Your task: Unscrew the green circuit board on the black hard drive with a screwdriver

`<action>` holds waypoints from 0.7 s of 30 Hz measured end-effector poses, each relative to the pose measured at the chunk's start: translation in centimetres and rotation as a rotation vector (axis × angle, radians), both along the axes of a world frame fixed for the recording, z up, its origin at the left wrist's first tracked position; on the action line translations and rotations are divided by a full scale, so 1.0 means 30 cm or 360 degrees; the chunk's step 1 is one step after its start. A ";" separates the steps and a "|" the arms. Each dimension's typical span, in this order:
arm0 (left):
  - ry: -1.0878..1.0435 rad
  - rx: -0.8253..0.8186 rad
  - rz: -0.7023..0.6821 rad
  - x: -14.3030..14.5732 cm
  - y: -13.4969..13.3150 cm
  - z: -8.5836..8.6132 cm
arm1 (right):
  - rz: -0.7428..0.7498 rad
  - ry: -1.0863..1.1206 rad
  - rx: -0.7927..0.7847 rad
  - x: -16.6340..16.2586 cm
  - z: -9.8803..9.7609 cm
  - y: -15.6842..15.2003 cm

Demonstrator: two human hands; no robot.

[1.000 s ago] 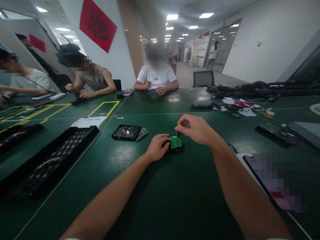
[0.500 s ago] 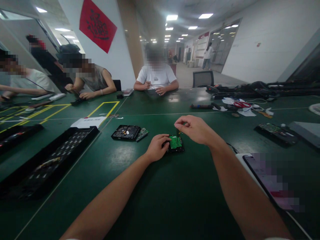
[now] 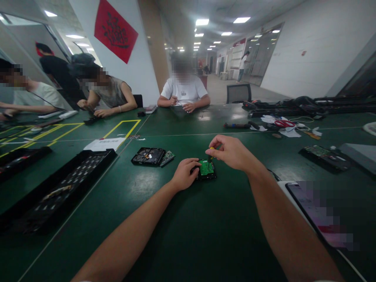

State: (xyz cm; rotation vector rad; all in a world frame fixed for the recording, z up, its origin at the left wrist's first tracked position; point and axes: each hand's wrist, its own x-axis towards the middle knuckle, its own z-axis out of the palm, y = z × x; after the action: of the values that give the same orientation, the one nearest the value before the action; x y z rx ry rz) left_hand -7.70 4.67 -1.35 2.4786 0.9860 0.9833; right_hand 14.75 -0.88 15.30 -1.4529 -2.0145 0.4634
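A small black hard drive [image 3: 205, 171] with a green circuit board on top lies on the green table [image 3: 188, 235] in front of me. My left hand [image 3: 184, 173] grips its left edge with curled fingers. My right hand [image 3: 231, 150] hovers above the drive and pinches the yellow top of a small screwdriver [image 3: 210, 154], which stands upright with its tip on the board.
A second opened drive [image 3: 148, 155] with a loose green board lies to the left. A long black tray [image 3: 58, 184] sits at the left, a phone [image 3: 317, 213] at the right. Three people sit across the table; tools and scissors [image 3: 283, 123] lie far right.
My right hand's fingers have shifted around the screwdriver top, as in a twist; the yellow cap shows again. My left hand has stayed on the drive.
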 end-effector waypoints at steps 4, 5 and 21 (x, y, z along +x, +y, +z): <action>-0.0013 0.0008 -0.0004 0.001 0.002 -0.005 | 0.0076 0.0051 -0.0026 -0.001 -0.010 0.002; -0.0016 0.0011 -0.0006 0.002 0.003 -0.006 | 0.0082 0.0061 -0.0032 -0.002 -0.012 0.004; -0.0014 0.0012 -0.0005 0.003 0.001 0.001 | -0.0042 0.0076 -0.0036 0.000 -0.011 0.004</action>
State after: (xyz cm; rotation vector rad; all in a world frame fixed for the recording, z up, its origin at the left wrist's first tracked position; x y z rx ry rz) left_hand -7.60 4.69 -1.34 2.4791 0.9767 0.9983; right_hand 14.75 -0.76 14.96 -1.4664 -1.9564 0.5062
